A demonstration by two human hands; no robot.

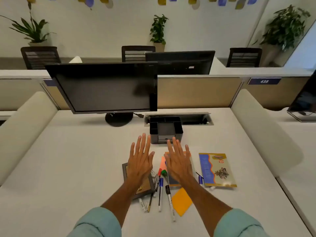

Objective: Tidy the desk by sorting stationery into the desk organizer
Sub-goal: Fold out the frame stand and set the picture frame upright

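A black desk organizer (166, 129) with several empty compartments stands mid-desk. My left hand (141, 159) and my right hand (178, 159) hover flat, fingers spread, palms down, holding nothing, just in front of it. Under them lie several markers: a red-capped one (159, 173), a green-capped one (165, 173), a blue-capped one (160, 194) and a black-capped one (168, 194). An orange sticky pad (182, 200) lies near the pens, a pink one (163, 162) between my hands. A brown framed notebook (145, 187) lies under my left forearm. Small clips (142, 203) sit at the pens' left.
A colourful booklet (217, 170) lies to the right, another partly under my right hand. A black monitor (106, 88) stands at the back left, a cable tray (196, 118) behind the organizer. Padded dividers (263, 127) flank the white desk (68, 159).
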